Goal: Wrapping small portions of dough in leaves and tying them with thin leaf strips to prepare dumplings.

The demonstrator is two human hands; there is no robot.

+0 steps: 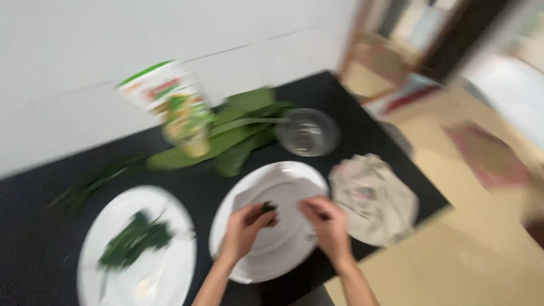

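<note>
Frame's motion-blurred, so detail is limited. Both hands over the centre white plate [283, 187] on a black table [362, 130]. Left hand [246, 224] has fingers curled in, pinching a small dark green bit of leaf [268, 208] at the fingertips, just above the plate's middle. Right hand [327, 224] sits just beside it, fingers bent and drawn together, tips near the leaf bit; can't tell if it grips anything or touches the plate.

Surroundings: second white plate [170, 260] to the left w/ a small pile of chopped greens [135, 239] on it. Crumpled whitish cloth/paper [374, 198] just right of the centre plate. Clear glass bowl [307, 132] behind the plate, touching a heap of big green leaves [238, 136]. Printed white-green pouch [173, 105] stands in front of the leaves, near the white wall [85, 45]. Thin green stalks [90, 184] lie at the table's left
</note>
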